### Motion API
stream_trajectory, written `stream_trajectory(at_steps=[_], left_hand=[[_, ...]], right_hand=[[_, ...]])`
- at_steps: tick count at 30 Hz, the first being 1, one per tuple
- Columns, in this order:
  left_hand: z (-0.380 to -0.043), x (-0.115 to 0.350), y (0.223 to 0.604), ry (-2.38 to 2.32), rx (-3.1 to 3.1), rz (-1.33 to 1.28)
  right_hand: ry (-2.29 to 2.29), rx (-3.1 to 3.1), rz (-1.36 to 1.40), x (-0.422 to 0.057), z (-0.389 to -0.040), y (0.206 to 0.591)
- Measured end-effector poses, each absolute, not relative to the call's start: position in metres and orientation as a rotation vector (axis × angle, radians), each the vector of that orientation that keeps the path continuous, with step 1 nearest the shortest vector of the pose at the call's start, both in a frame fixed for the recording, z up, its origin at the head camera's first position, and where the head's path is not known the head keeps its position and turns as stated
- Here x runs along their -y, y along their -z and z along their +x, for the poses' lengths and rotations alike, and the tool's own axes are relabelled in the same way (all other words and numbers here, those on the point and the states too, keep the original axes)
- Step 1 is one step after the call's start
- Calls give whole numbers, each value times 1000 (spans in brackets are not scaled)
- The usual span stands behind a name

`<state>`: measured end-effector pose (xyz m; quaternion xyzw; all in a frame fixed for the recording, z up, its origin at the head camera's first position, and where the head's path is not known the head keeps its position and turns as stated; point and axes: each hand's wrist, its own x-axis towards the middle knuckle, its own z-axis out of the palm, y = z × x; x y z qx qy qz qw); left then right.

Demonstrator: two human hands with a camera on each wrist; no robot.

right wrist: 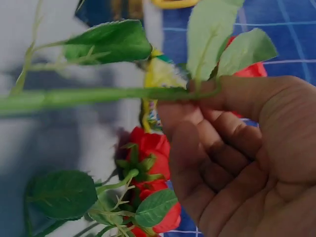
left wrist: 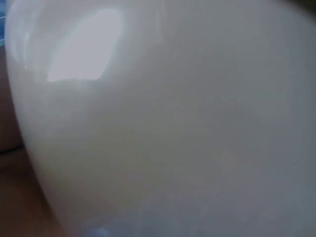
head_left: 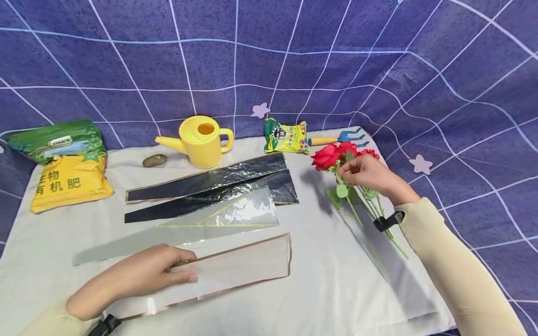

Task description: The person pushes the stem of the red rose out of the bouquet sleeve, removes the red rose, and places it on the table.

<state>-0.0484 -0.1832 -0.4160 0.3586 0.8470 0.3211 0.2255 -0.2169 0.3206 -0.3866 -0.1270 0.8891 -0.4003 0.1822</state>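
Note:
My left hand (head_left: pixel 157 270) holds a long pale pinkish flower-wrapping sleeve (head_left: pixel 248 263) at its upper edge, thumb on the upper face; the other fingers are mostly hidden. In the left wrist view the glossy sleeve (left wrist: pixel 163 123) fills nearly the whole picture. At the right, my right hand (head_left: pixel 371 175) pinches the green stem (right wrist: pixel 108 96) of a red artificial rose (head_left: pixel 325 157) between thumb and forefinger, close below the bloom. Other red roses (right wrist: pixel 150 153) with leafy stems are beside it, apart from the fingertips in the right wrist view.
Black sleeves (head_left: pixel 210 179) and a clear greyish sleeve (head_left: pixel 235 214) lie mid-table. Behind stand a yellow watering can (head_left: pixel 203 147), a small yellow-green packet (head_left: pixel 290 137) and a blue hand fork (head_left: pixel 353 136). A stone (head_left: pixel 154 160) and a fertilizer bag (head_left: pixel 71 172) are at left.

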Motion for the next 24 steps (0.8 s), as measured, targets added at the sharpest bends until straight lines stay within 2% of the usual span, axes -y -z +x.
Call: stream_trajectory(at_steps=[6,13,19,24], left_hand=[[-49,180,415,-872,-2331,994],[-51,174,413,-860,-2327,992],[-52,172,413,-870,-2316,985],[-52,172,412,-870,-2323,982]], right_hand=[[839,-2671,-429,-309,-237,399],[704,-2736,-454,-298,-249,415],[628,-2782,-459,-297,-251,422],[577,-2931,-356,-295,-238,409]])
